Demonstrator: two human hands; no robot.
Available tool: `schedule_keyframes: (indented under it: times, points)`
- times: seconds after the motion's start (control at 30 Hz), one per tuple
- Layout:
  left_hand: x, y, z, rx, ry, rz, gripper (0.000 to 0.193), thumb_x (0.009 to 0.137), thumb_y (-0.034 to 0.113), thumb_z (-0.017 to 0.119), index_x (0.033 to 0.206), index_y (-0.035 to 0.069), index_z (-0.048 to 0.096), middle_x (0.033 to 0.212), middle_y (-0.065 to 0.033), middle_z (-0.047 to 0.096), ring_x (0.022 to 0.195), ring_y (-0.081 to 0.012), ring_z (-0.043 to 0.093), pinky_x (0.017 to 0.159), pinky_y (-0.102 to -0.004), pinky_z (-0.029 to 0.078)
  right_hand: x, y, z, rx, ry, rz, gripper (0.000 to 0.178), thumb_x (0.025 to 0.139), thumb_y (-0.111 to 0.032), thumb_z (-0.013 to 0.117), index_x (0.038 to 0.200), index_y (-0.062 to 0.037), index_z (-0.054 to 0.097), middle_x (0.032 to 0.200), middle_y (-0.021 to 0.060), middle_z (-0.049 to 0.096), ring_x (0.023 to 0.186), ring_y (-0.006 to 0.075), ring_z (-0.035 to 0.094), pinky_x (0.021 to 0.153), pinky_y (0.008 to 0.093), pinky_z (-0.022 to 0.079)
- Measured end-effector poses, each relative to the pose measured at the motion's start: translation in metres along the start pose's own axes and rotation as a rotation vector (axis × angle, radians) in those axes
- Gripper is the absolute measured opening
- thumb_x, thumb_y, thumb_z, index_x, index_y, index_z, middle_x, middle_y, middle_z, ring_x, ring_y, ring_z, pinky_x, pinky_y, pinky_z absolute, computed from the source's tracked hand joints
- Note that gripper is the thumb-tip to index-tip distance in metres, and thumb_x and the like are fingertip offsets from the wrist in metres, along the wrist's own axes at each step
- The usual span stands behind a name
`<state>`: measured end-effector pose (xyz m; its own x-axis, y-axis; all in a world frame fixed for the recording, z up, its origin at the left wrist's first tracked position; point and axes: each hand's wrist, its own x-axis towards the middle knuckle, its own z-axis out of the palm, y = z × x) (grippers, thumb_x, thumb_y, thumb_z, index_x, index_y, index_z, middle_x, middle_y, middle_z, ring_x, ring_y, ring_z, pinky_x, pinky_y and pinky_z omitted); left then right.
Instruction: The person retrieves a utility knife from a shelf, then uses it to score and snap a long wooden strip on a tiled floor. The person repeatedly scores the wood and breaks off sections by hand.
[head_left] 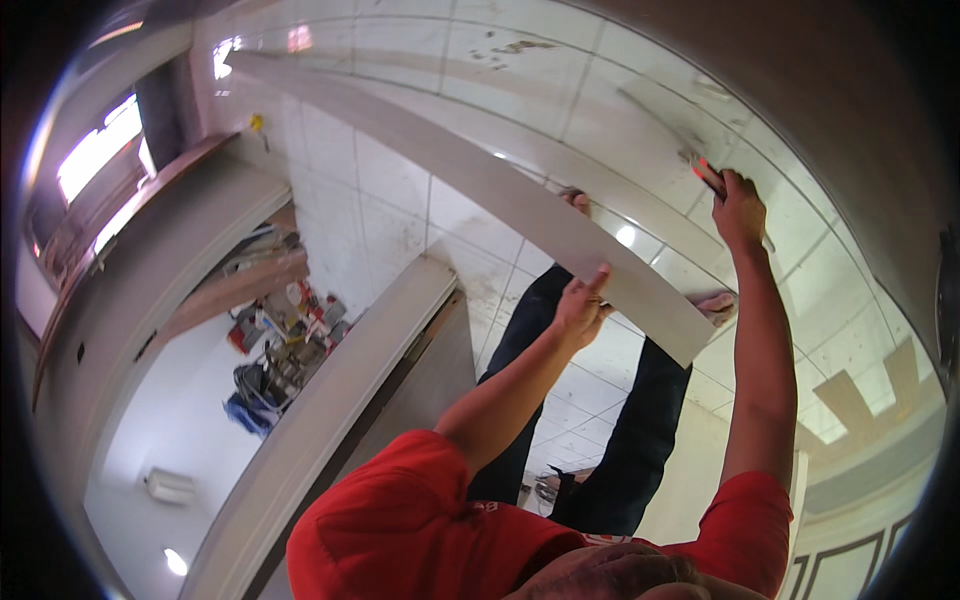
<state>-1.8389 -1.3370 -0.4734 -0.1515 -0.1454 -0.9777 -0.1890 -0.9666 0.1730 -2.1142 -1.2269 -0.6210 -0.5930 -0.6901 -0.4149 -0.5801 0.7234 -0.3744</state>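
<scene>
A long pale board point(480, 185) runs diagonally across the view from the far upper left to its near end between my feet. My left hand point(582, 312) grips its near edge, thumb on the upper face and the other fingers partly hidden. Beyond the board, to the right, my right hand point(740, 212) is closed around a hand tool point(708, 176) with a red and black grip. The tool's metal end points up and left, apart from the board; its exact kind is too small to tell.
White floor tiles point(470, 262) with dark stains lie below. A pale door frame point(330, 425) stands to the left, with a heap of tools point(285, 345) past it. A yellow object point(257, 123) is at the upper left. Wooden pieces point(845, 405) show at the right.
</scene>
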Motion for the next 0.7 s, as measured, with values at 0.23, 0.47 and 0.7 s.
schedule_keyframes:
  times: [0.23, 0.47, 0.7]
  points:
    - [-0.010, -0.002, -0.002, -0.109, -0.182, -0.005, 0.047, 0.102, 0.038, 0.067, 0.137, 0.009, 0.054, 0.133, -0.0078, 0.063, 0.125, -0.0231, 0.061, 0.106, -0.0456, 0.048, 0.075, -0.159, -0.021, 0.503, -0.080, -0.078, 0.027, 0.093, -0.026, 0.070, 0.110, -0.0068, 0.063, 0.090, 0.0177, 0.071, 0.086, 0.0382, 0.070, 0.079, 0.0485, 0.055]
    - [-0.010, 0.003, 0.019, -0.326, -0.153, -0.012, 0.058, 0.102, 0.054, 0.060, 0.134, 0.007, 0.055, 0.123, -0.0073, 0.068, 0.113, -0.0188, 0.065, 0.096, -0.0356, 0.051, 0.000, -0.188, -0.068, 0.897, -0.792, 0.121, 0.042, 0.090, -0.039, 0.078, 0.108, -0.0013, 0.074, 0.092, 0.0073, 0.074, 0.083, 0.0178, 0.067, 0.079, 0.0358, 0.053]
    - [-0.030, -0.003, 0.022, -0.340, 0.047, 0.020, 0.078, 0.099, 0.067, 0.053, 0.138, -0.001, 0.049, 0.131, -0.0137, 0.063, 0.120, -0.0237, 0.062, 0.103, -0.0364, 0.050, -0.039, -0.155, -0.085, 0.923, -1.029, 0.254, 0.051, 0.075, -0.037, 0.092, 0.105, -0.0007, 0.073, 0.096, 0.0081, 0.074, 0.091, 0.0184, 0.068, 0.086, 0.0360, 0.053]
